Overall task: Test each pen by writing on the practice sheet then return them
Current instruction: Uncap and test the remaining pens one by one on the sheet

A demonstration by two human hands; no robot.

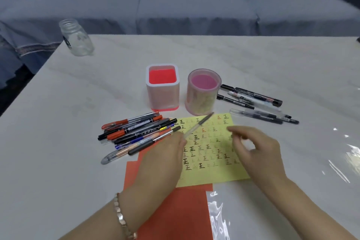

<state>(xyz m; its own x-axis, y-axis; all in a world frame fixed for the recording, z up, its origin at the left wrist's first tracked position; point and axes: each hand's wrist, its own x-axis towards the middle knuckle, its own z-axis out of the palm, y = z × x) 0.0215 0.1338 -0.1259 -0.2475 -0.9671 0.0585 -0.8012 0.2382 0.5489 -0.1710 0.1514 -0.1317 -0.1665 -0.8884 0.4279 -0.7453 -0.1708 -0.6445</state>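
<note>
So, left hand (165,154): I see its fingers closed round the clear pen (196,125), which slants up and away from them.
Right hand (257,152): fingers loosely curled and blurred; I cannot tell whether they hold anything.
Practice sheet (214,161): directly beneath both sets of fingers.
Pen pile (136,132): just left of the left fingers.

Left wrist (141,199) — rose-gold link bracelet (120,216)
</note>
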